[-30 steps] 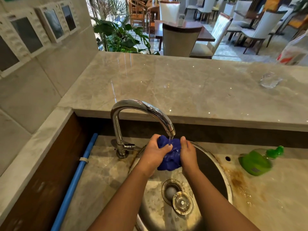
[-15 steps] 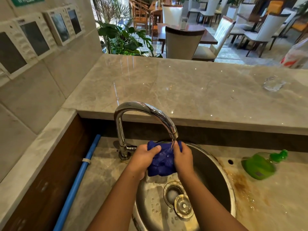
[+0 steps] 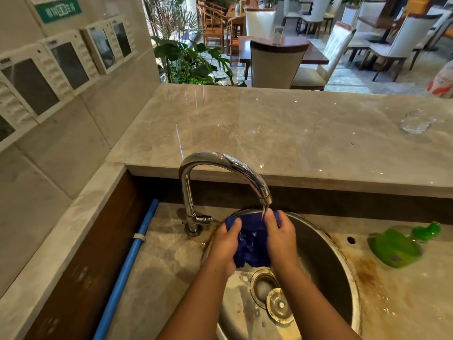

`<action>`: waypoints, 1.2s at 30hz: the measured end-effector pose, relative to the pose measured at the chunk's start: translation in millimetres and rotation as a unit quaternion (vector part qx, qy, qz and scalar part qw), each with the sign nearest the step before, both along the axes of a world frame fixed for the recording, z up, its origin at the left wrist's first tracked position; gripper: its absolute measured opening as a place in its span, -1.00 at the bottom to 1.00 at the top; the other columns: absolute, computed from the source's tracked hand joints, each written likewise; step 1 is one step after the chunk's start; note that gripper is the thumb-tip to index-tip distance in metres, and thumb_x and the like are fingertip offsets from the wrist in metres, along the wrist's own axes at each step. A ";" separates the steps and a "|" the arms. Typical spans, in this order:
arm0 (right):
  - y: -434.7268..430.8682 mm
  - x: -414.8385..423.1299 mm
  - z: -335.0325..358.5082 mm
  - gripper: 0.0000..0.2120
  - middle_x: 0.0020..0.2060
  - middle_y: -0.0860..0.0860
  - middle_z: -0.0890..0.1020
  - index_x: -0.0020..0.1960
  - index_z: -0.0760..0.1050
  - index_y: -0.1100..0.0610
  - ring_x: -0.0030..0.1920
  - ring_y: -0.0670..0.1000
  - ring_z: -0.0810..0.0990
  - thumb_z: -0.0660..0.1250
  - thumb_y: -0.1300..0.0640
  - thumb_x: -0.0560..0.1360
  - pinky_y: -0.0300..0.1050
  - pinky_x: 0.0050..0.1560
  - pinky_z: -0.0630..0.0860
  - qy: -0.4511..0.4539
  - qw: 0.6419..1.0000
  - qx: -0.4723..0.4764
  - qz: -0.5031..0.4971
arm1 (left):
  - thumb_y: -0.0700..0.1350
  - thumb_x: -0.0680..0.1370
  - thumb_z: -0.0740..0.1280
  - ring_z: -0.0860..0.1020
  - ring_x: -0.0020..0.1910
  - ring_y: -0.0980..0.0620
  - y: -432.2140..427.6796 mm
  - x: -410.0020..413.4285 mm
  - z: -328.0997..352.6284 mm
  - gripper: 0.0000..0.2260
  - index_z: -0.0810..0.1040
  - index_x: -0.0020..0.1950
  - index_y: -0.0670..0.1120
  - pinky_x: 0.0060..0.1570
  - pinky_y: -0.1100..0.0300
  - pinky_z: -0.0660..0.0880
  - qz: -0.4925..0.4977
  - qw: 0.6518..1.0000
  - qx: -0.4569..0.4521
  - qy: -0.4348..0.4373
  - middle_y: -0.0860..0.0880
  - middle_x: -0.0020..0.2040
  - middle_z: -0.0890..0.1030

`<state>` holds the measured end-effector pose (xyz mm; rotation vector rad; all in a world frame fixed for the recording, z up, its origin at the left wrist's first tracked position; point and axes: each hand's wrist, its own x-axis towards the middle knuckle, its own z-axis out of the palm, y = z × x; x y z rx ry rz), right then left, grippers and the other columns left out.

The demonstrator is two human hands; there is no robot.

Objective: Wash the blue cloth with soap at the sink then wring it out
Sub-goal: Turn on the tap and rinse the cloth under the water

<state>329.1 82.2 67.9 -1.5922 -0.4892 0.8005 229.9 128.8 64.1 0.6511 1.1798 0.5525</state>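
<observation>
Both hands, left hand (image 3: 226, 244) and right hand (image 3: 282, 235), grip the blue cloth (image 3: 252, 244) under the faucet (image 3: 220, 163).

left hand (image 3: 224, 244): fingers curled, gripping | right hand (image 3: 279, 238): fingers curled, gripping
</observation>
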 end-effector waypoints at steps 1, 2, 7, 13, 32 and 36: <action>-2.0 -4.5 7.3 -0.75 -0.26 0.14 0.61 -0.10 0.51 0.17 -0.29 0.06 0.56 0.22 0.03 0.65 -0.07 -0.22 0.53 -0.033 0.999 0.012 0.015 | 0.02 0.67 0.25 0.65 0.08 -0.17 -2.3 4.7 1.2 -0.80 0.56 0.22 -0.02 0.13 -0.20 0.60 0.011 1.000 -0.009 -0.010 -0.12 0.11 0.68; -4.6 -10.8 13.1 -0.76 -0.26 0.12 0.61 -0.10 0.51 0.15 -0.29 0.02 0.56 0.22 0.03 0.65 -0.13 -0.23 0.52 -0.065 0.997 0.019 0.028 | 0.05 0.67 0.25 0.65 0.08 -0.18 -3.4 10.4 2.7 -0.77 0.56 0.23 -0.03 0.12 -0.19 0.59 0.020 1.000 -0.013 -0.011 -0.13 0.10 0.68; -11.3 -32.2 21.5 -0.75 -0.34 -0.02 0.60 -0.15 0.52 0.09 -0.33 -0.15 0.55 0.23 0.01 0.64 -0.26 -0.31 0.48 -0.138 0.990 0.032 0.000 | 0.08 0.66 0.25 0.65 -0.28 -0.03 -5.4 28.1 8.7 -0.70 0.60 0.02 -0.14 -0.26 0.14 0.54 -0.002 0.997 -0.037 -0.061 -0.06 -0.30 0.67; 1.5 -21.0 7.1 -0.72 -0.30 -0.07 0.62 -0.05 0.54 0.06 -0.28 -0.13 0.58 0.19 -0.10 0.64 -0.17 -0.23 0.50 -0.313 0.946 -0.050 0.062 | 0.06 0.68 0.13 0.60 -0.22 0.04 -21.9 27.3 7.0 -0.68 0.57 -0.02 -0.11 -0.16 0.21 0.53 0.022 0.984 -0.077 -0.162 -0.07 -0.23 0.62; -10.1 -4.1 2.4 -0.79 -0.34 -0.03 0.59 -0.14 0.50 0.07 -0.36 -0.14 0.55 0.23 0.05 0.64 -0.26 -0.33 0.50 -0.180 0.983 0.027 0.013 | 0.21 0.60 0.28 0.65 0.09 -0.19 -1.0 27.6 3.2 -0.63 0.56 0.19 -0.05 0.19 -0.23 0.57 0.066 0.997 0.004 -0.031 -0.14 0.09 0.68; -10.1 -24.5 8.3 -0.77 -0.36 -0.05 0.57 -0.16 0.49 0.04 -0.35 -0.10 0.55 0.23 0.01 0.64 -0.19 -0.33 0.49 -0.200 0.978 0.058 0.010 | 0.19 0.63 0.23 0.63 -0.26 -0.05 -3.2 36.4 8.7 -0.57 0.60 0.03 -0.18 -0.19 0.07 0.54 0.031 0.998 -0.030 -0.050 -0.09 -0.29 0.65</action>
